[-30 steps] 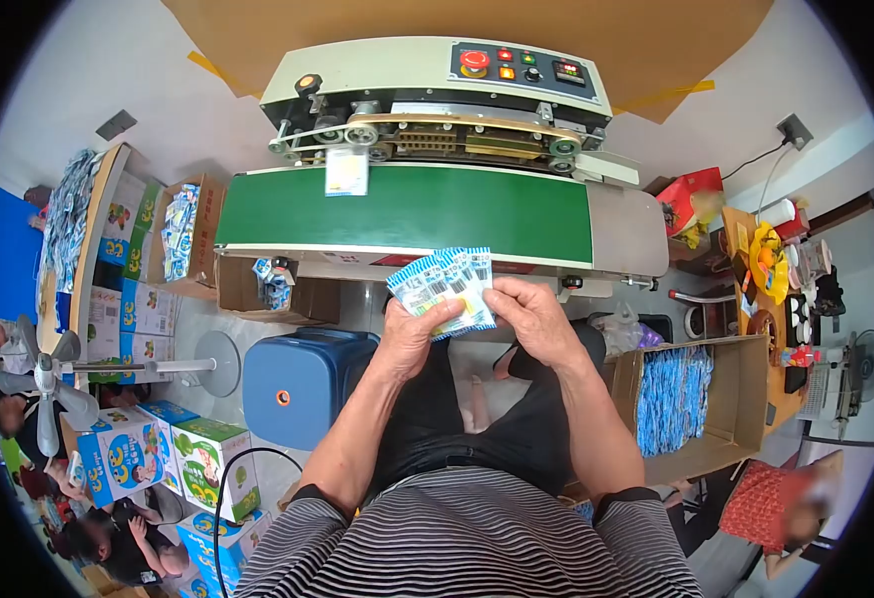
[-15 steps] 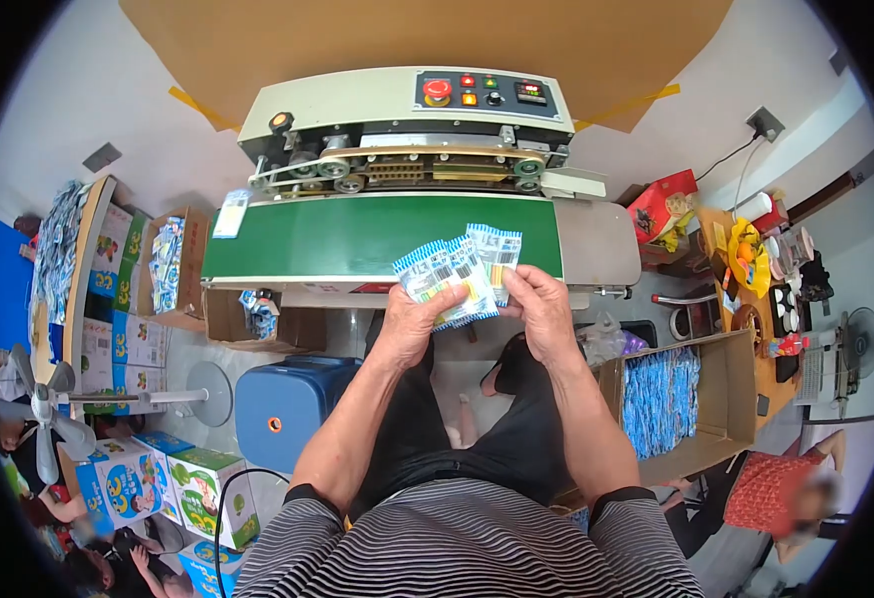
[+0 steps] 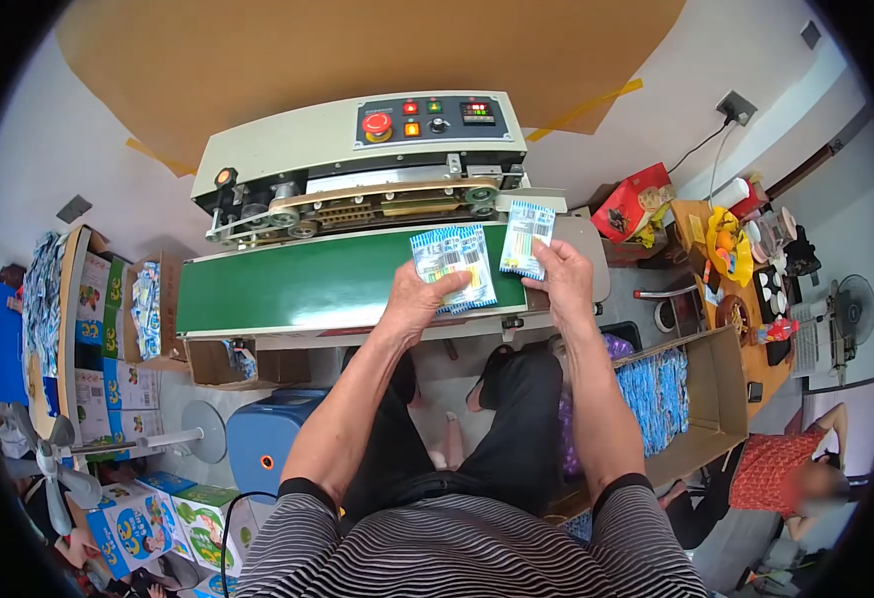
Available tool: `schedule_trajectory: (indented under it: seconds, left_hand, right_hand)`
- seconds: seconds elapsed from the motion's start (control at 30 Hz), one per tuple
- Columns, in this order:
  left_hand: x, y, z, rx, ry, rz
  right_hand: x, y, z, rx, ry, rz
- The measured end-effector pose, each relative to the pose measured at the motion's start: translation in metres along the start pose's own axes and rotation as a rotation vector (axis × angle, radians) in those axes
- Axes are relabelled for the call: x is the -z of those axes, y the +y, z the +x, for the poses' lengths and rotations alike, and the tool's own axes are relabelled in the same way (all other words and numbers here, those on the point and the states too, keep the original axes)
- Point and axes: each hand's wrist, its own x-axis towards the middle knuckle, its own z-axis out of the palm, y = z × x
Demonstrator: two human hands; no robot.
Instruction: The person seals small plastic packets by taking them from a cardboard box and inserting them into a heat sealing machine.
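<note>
My left hand (image 3: pixel 419 301) is closed on a small fanned stack of blue-and-white printed packets (image 3: pixel 449 261), its thumb lying across their front. My right hand (image 3: pixel 566 281) pinches a single packet (image 3: pixel 528 234) by its lower edge, apart from the stack. That packet stands upright, its striped top edge near the right end of the band sealer (image 3: pixel 307 179). Both hands are over the near right part of the sealer's green conveyor belt (image 3: pixel 287 281). The far fingers of both hands are partly hidden.
On the right is a cardboard box (image 3: pixel 711 399) filled with upright packets, beside a wooden table (image 3: pixel 756 364). A blue stool (image 3: pixel 272 439) and a fan (image 3: pixel 58 463) stand left. A person in a red top (image 3: pixel 776 468) is at the lower right.
My right hand has drawn one packet away from the stack, up and to the right toward the sealer's end. The view has shifted, and the packet on the belt's left end is gone.
</note>
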Motion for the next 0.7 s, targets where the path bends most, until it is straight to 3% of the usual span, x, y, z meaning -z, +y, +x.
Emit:
schedule_trajectory:
  seconds: [0.33, 0.7]
  left_hand:
    - [0.001, 0.001, 0.018, -0.026, 0.066, -0.026]
    - [0.013, 0.006, 0.017, -0.049, 0.086, 0.007]
  right_hand:
    - [-0.010, -0.001, 0.035, -0.072, -0.042, -0.093]
    - [-0.066, 0.017, 0.043, -0.100, -0.121, -0.099]
